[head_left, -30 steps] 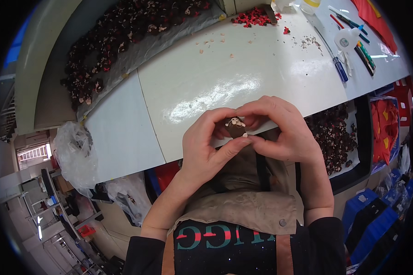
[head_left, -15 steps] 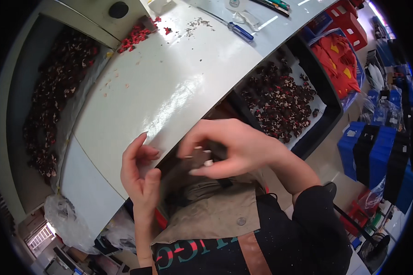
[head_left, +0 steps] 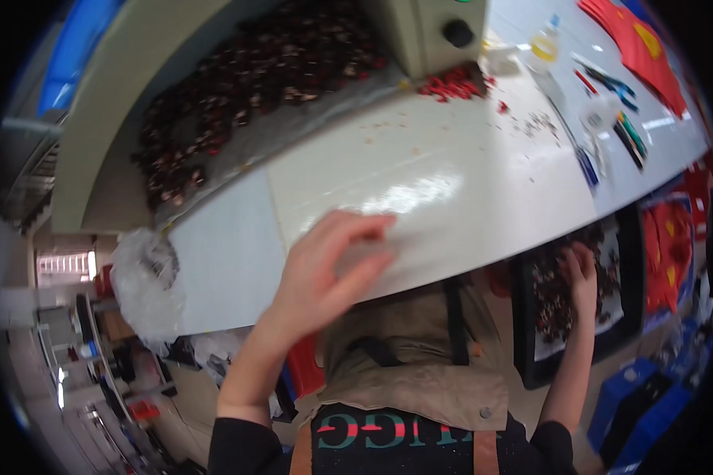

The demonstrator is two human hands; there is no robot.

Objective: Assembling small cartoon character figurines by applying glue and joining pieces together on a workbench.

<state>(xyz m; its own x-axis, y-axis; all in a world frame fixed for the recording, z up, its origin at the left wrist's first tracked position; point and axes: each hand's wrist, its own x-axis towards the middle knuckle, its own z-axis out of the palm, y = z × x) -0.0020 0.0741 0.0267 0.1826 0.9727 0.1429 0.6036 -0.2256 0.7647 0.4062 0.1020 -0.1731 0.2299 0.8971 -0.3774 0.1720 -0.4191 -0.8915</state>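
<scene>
My left hand (head_left: 333, 265) is over the near edge of the white worktop (head_left: 451, 178), blurred by motion. Its thumb and curved fingers are apart, with nothing visible between them. My right hand (head_left: 580, 273) reaches down into a black tray (head_left: 634, 277) at the right, beside the worktop. White sheeting lines this tray, and a heap of small dark pieces (head_left: 553, 305) with red and pale bits lies on it. The fingers of this hand bend down at the heap; whether they grip a piece is too blurred to tell.
A pale machine housing (head_left: 420, 47) shelters a large heap of similar dark pieces (head_left: 253, 79). Small red bits (head_left: 455, 85) lie by its corner. A blue-handled screwdriver (head_left: 586, 168), pliers (head_left: 618, 87) and a bottle (head_left: 545, 43) are at the back right. Clear plastic bags (head_left: 146, 285) hang at left.
My right hand has moved from in front of my apron, beside my left hand, out to the tray at the right. The view has swung left, showing more of the housing.
</scene>
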